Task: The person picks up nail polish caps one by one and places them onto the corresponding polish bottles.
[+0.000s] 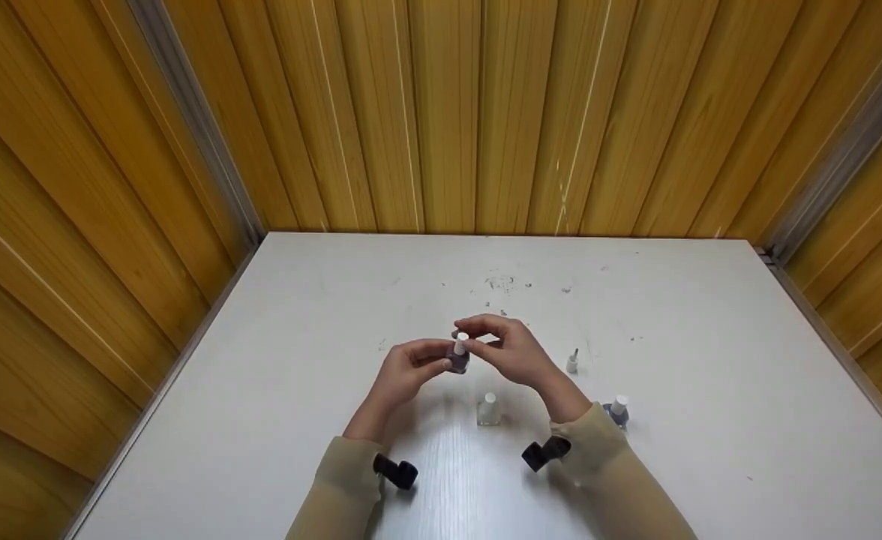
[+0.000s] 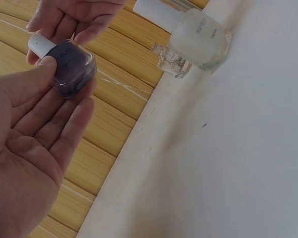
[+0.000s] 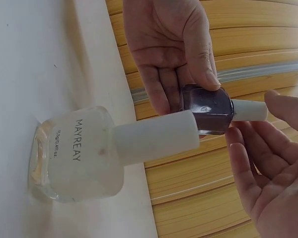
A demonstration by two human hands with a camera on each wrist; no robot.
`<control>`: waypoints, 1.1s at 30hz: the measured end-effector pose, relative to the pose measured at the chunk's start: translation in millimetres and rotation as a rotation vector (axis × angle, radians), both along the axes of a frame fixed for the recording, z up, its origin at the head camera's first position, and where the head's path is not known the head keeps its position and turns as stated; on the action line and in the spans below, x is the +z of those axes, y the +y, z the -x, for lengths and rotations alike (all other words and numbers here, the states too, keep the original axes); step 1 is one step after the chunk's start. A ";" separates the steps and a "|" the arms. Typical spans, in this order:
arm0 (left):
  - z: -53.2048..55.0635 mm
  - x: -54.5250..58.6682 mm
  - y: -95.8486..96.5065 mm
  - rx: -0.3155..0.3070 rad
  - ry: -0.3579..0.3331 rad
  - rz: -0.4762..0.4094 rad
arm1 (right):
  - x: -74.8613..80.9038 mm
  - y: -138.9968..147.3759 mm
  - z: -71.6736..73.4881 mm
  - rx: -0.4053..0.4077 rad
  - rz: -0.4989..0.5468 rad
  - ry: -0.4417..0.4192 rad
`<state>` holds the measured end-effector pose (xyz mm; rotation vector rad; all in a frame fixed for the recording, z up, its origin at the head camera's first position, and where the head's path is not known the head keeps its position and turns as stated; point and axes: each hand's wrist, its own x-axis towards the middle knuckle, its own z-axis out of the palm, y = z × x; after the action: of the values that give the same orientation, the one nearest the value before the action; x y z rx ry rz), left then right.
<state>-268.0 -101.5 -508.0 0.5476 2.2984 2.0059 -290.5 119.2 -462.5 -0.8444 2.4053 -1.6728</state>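
Clock directions refer to the head view, centred on the held bottle, with 12 o'clock toward the wooden wall (image 1: 441,120).

Workpiece: a dark purple glass nail polish bottle (image 3: 207,110) with a white cylindrical cap (image 3: 249,110), raised above the white table (image 1: 321,300), cap toward 12 o'clock.

Left hand (image 1: 405,369), at 9 o'clock: grips the bottle body between thumb and fingers. Right hand (image 1: 514,354), at 3 o'clock: fingers bent about the cap; whether they pinch it firmly cannot be told.

The step in hand appears to be work at the cap. Recommended practice:

1. Hold the glass body steady with the left hand; apply any twist at the cap only.
2. Hold the bottle upright; tilting could risk a spill if the cap is loose.
3. Maintain clearance from the milky clear glass bottle with white cap (image 1: 489,412) at 5 o'clock, and the upturned white cap with brush (image 1: 572,364) at 3 o'clock; a lowered right hand could knock either.
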 end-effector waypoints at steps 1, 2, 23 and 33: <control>0.0 0.2 0.1 0.003 -0.005 0.000 | 0.8 0.3 -0.2 0.014 0.000 0.004; 0.2 0.0 0.2 0.005 -0.010 -0.004 | 1.4 0.5 -0.4 0.022 -0.001 0.007; 2.0 -2.1 1.1 0.003 -0.011 -0.022 | -1.1 -0.1 0.2 0.032 0.020 0.025; 0.9 -1.3 2.1 0.001 -0.014 0.007 | -1.8 -3.0 -0.8 -0.043 0.013 0.029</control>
<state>-268.9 -99.4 -509.3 0.5302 2.2972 1.9954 -289.7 116.2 -464.3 -0.8300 2.4510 -1.7044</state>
